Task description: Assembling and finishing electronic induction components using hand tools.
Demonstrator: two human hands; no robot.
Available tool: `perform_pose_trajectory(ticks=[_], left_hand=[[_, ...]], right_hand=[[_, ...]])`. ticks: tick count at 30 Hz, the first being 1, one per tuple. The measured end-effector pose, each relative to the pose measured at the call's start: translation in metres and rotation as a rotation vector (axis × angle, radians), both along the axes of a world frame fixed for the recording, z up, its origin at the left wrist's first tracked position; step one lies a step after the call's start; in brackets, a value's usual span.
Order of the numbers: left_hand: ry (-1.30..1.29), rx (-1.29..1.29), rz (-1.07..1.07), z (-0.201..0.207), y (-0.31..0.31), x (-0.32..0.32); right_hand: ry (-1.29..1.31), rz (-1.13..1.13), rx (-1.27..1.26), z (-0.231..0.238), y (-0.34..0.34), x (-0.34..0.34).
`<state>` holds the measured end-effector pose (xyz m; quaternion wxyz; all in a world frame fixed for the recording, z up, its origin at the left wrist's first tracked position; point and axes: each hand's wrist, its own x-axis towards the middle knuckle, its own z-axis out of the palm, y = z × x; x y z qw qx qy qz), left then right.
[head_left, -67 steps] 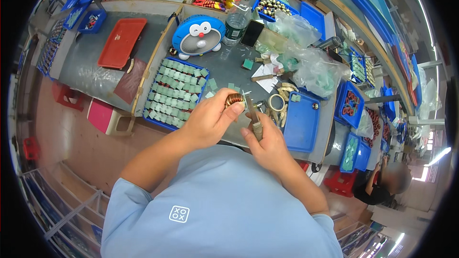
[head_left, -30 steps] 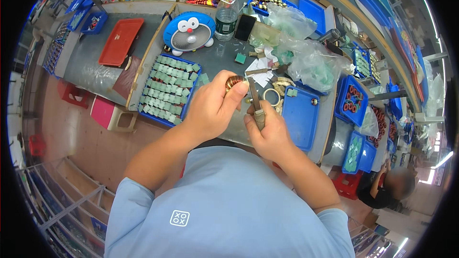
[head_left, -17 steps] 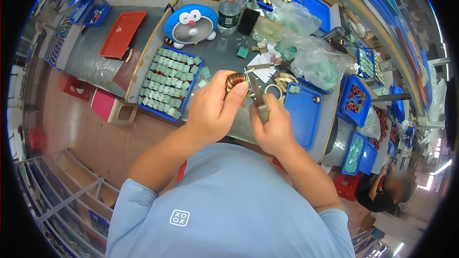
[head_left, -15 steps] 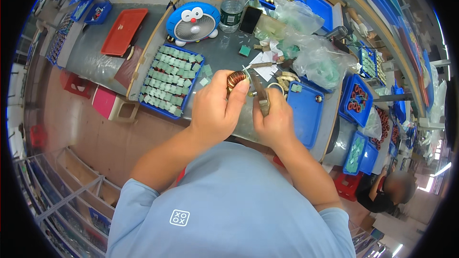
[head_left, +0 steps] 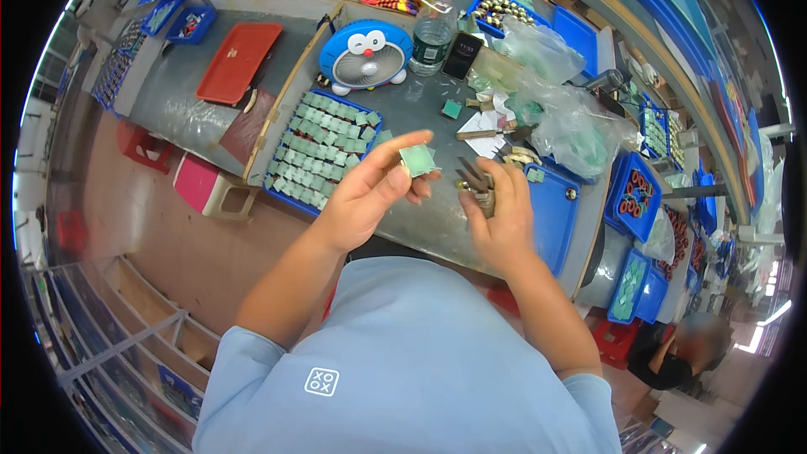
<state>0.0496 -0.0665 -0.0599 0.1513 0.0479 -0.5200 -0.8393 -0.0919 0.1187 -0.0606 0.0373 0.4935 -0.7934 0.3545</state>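
My left hand [head_left: 374, 189] pinches a small coil part between thumb and fingers. Its square pale-green plate [head_left: 416, 160] faces up, and the copper winding is mostly hidden. In my right hand [head_left: 507, 212] is a pair of metal cutters [head_left: 477, 187], with dark pointed jaws parted and apart from the coil part. Left of my left hand, a blue tray [head_left: 292, 199] carries rows of similar green-plated parts. A blue tray [head_left: 551, 219] beside my right hand holds a green plate and a small round part near its far end.
Behind my hands stand a blue cartoon-faced fan [head_left: 366, 55], a water bottle [head_left: 430, 44] and a phone [head_left: 462, 55]. Plastic bags [head_left: 580, 130] and paper scraps lie to the right. A wooden divider [head_left: 282, 113] edges the bench at left. Another person [head_left: 685, 349] sits far right.
The cutters have come away from the coil part. My left hand has turned it, so the green plate shows instead of the copper winding. The view has shifted slightly.
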Motion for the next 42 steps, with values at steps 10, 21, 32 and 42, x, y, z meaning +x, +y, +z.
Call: perform_pose_trajectory(ticks=[10,21,32,42], left_hand=[[0.036,-0.126,0.071,-0.005,-0.023,0.013],[0.042,-0.352,0.120,0.000,-0.062,0.016],[0.013,-0.431,0.134,-0.006,-0.080,0.033],[0.090,-0.388,0.151,-0.008,-0.073,0.024]], right_hand=[[-0.025,0.025,0.070,0.003,-0.029,0.013],[0.096,-0.006,0.053,-0.013,-0.070,0.018],[-0.026,0.088,0.035,-0.005,-0.074,0.029],[0.025,0.082,0.132,0.000,-0.061,0.025]])
